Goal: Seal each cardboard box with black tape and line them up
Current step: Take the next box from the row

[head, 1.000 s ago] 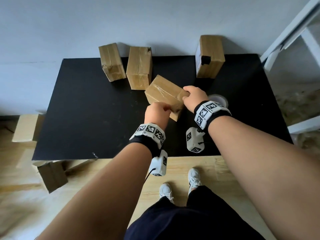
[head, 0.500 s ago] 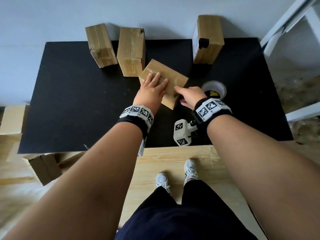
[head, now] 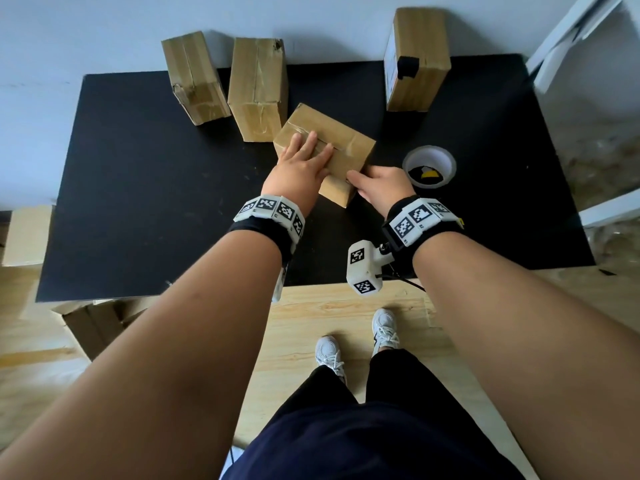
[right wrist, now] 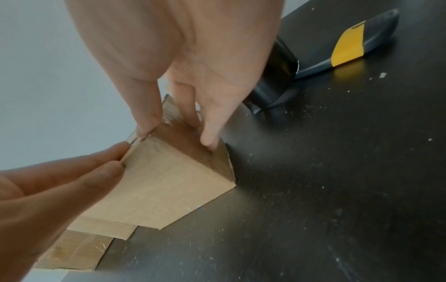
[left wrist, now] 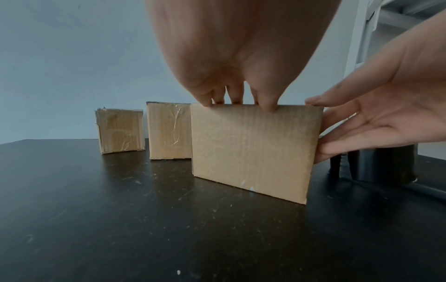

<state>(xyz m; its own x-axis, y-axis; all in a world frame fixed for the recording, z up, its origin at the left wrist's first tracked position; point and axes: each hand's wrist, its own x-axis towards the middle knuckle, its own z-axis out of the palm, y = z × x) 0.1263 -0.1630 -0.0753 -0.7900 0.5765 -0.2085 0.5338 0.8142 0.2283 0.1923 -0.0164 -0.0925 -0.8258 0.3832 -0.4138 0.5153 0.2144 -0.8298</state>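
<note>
The left hand (head: 298, 171) lies flat, fingers straight, on top of the cardboard box (head: 349, 147), which stands on the desk (head: 138, 202) between both hands. The right hand (head: 381, 185), fingers extended, touches the box's end.

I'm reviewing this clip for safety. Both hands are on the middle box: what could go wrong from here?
1. The box sits askew, a corner close to the neighbour box; pushing it with the left hand on top and right hand at its side might knock that one out of line.
2. A knife lies at the tape roll beside the right hand; a blind reach for tape could catch it.
</note>
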